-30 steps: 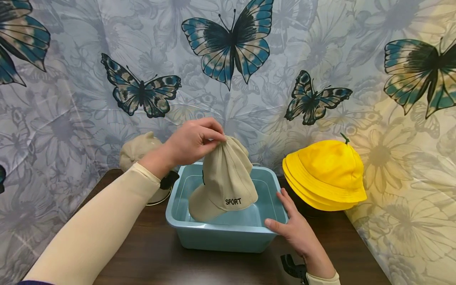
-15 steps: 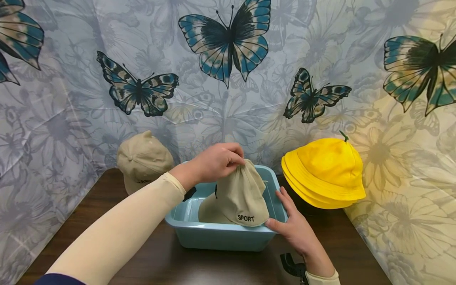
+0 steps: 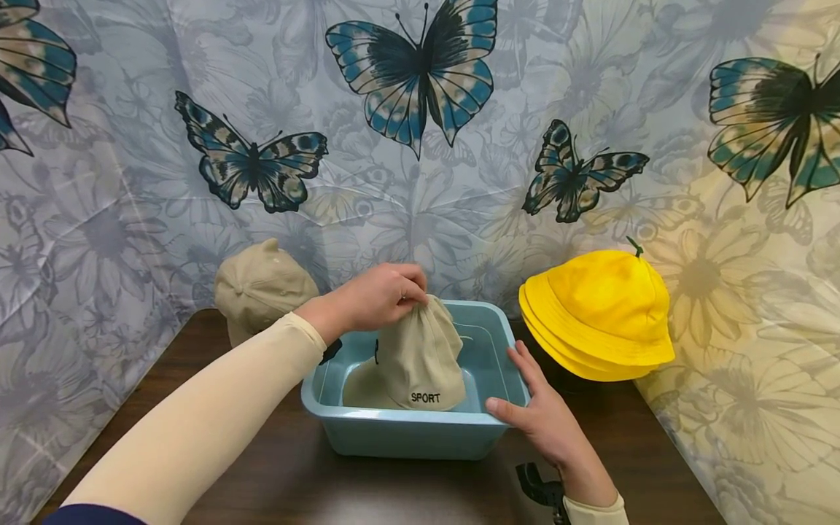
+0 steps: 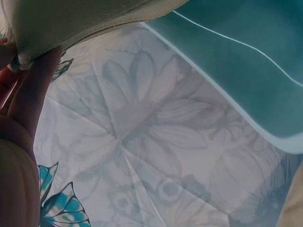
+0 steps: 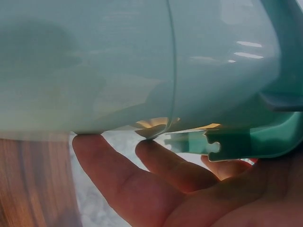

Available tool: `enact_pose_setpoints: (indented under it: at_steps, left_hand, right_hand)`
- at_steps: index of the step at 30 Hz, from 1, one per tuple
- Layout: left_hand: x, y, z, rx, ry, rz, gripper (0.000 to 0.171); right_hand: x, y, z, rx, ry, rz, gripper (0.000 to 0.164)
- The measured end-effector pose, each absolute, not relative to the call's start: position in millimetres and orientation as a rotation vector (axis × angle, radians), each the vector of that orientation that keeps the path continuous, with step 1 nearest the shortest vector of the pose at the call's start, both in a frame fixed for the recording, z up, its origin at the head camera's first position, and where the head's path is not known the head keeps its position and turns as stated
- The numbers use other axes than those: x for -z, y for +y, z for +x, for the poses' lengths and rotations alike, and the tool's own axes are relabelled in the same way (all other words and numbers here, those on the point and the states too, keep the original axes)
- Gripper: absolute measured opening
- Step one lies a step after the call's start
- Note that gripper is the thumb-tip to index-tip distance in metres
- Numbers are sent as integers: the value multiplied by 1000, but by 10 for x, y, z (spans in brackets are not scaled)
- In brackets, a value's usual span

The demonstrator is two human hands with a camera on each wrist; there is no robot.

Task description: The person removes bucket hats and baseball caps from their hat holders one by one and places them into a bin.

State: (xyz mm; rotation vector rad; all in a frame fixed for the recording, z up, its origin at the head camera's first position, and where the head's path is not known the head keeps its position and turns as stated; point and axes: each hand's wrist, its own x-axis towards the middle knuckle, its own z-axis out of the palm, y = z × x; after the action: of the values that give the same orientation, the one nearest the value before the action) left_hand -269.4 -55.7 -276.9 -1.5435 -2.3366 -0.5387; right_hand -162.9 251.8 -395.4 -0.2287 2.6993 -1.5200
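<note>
My left hand (image 3: 383, 295) pinches the bunched crown of a beige baseball cap (image 3: 423, 357) between thumb and fingers. The cap hangs in the light blue plastic tub (image 3: 420, 434), with "SPORT" in black on its side and its brim toward the left. In the left wrist view, fingertips hold the beige fabric (image 4: 80, 23) at the upper left. My right hand (image 3: 547, 415) rests against the tub's front right corner, thumb at the rim and fingers spread along the right side. In the right wrist view, its fairly straight fingers (image 5: 118, 175) touch the tub's outer wall (image 5: 85, 71).
Another beige cap (image 3: 262, 288) stands at the back left of the dark wooden table (image 3: 275, 467), partly behind my left arm. Stacked yellow bucket hats (image 3: 590, 313) sit at the back right. A butterfly-print cloth (image 3: 420, 211) hangs right behind the table.
My left hand has lowered the cap into the tub, moving right and then slightly back left. The right hand has stayed at the tub's corner.
</note>
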Motion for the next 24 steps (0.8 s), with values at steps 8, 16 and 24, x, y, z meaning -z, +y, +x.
enact_pose_setpoints:
  at_steps: [8,16,24]
  left_hand:
    - [2977,-574,-2733,479,-2443,-1613,22]
    - [3151,-412,-2721,523,-2436,-1638,24]
    - [3164,-284,-2658,542,-2438,-1645,24]
  right_hand:
    - [3939,2517,-1632,1539,2680,-200,94]
    - [3956,2512,-1628,1541,2688,-213,93]
    - [3939,2510,-1621,1549,2673,-221,92]
